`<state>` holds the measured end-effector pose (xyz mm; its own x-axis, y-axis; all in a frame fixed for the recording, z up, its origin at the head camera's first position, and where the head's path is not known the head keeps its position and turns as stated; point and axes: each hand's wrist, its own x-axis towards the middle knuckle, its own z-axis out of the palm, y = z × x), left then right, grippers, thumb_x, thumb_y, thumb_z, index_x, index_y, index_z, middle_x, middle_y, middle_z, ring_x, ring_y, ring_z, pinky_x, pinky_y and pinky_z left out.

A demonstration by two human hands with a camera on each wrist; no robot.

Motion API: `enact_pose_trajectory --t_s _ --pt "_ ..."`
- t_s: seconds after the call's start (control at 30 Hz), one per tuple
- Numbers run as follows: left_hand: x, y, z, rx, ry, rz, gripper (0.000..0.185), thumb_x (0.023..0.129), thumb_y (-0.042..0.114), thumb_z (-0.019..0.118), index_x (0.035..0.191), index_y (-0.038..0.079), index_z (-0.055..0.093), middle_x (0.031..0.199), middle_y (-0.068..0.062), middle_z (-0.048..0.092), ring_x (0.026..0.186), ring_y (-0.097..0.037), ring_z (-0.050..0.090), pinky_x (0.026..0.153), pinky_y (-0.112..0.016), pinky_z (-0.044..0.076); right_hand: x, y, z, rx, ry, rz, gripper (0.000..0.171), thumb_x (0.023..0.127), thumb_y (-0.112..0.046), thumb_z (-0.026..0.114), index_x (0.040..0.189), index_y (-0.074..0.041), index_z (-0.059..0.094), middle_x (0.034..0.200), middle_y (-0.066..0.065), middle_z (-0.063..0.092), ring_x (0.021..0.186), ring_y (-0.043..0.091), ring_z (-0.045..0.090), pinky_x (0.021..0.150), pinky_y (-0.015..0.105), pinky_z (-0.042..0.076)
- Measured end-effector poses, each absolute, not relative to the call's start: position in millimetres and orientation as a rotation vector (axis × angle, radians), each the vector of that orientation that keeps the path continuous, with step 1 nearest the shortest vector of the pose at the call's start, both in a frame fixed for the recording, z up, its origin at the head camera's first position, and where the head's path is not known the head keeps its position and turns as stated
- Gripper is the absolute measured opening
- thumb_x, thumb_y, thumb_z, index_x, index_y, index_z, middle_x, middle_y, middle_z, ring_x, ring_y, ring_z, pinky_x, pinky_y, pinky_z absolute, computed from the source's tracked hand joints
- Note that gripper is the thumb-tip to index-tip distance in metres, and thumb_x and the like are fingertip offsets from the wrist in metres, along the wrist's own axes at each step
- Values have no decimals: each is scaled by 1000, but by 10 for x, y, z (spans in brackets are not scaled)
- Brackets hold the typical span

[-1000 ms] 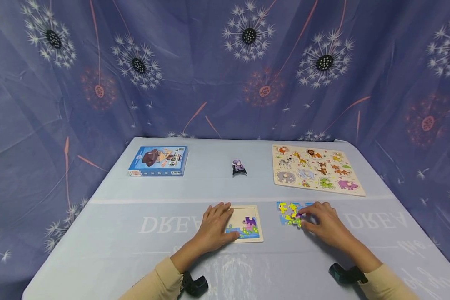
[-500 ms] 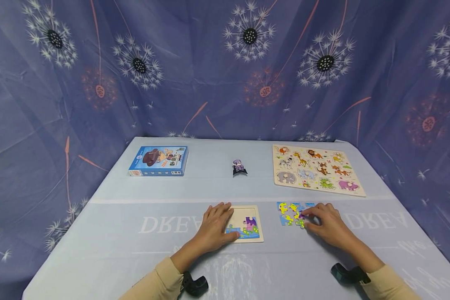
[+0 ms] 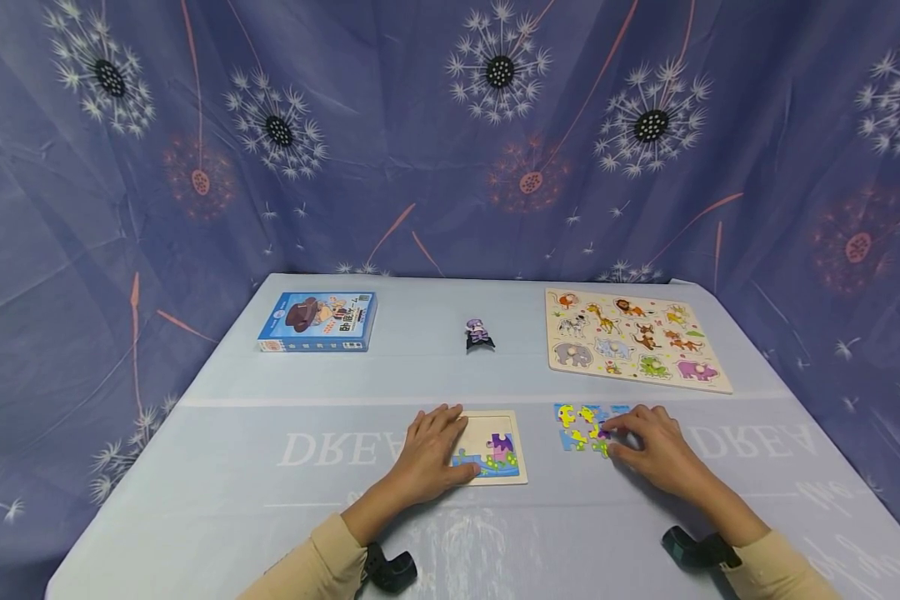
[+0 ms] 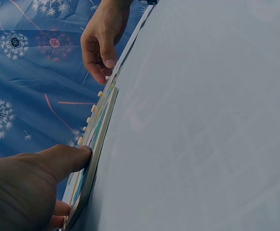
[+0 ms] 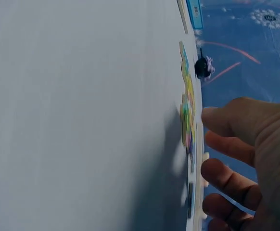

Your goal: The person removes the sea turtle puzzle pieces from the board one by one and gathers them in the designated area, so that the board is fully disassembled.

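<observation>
The worktop (image 3: 270, 508) in front of you carries everything, and I will place the rest by the small puzzle tray (image 3: 492, 447) near its front middle. Well behind the tray and to its right lies the large animal peg board (image 3: 633, 337), with all its animals seemingly seated; well behind and to its left lies the blue box (image 3: 317, 321); straight behind it stands a small dark figure (image 3: 478, 334). The tray itself is only partly filled, by my reading: a strip of blue, green and purple pieces sits along its near edge and right half, while most of its pale base shows bare. Your left hand (image 3: 429, 457) rests on the tray's left edge, fingers lying fairly straight over it and thumb against the near rim, steadying rather than gripping. Just to the right of the tray lies the cluster of loose pieces (image 3: 581, 427), yellow, blue and green, not yet in the tray. Your right hand (image 3: 651, 450) is on that cluster's right side with fingers bent toward a piece; whether it has one pinched I cannot tell. Most of the filling looks left to do.
</observation>
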<state>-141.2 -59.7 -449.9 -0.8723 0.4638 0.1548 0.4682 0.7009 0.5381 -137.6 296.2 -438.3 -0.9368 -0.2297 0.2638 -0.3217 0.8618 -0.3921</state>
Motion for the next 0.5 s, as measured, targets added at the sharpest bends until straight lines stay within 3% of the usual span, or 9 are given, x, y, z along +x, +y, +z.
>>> enact_pose_trajectory --t_s 0.5 --pt "-1429 -557 -4453 -822 -2857 -898 69 77 36 68 133 0 50 144 -17 43 138 -38 31 110 -61 18 -1381 2279 -4392 575 -2813 728 25 72 -21 78 96 -22 71 87 -6 57 81 9 37 73 30 27"
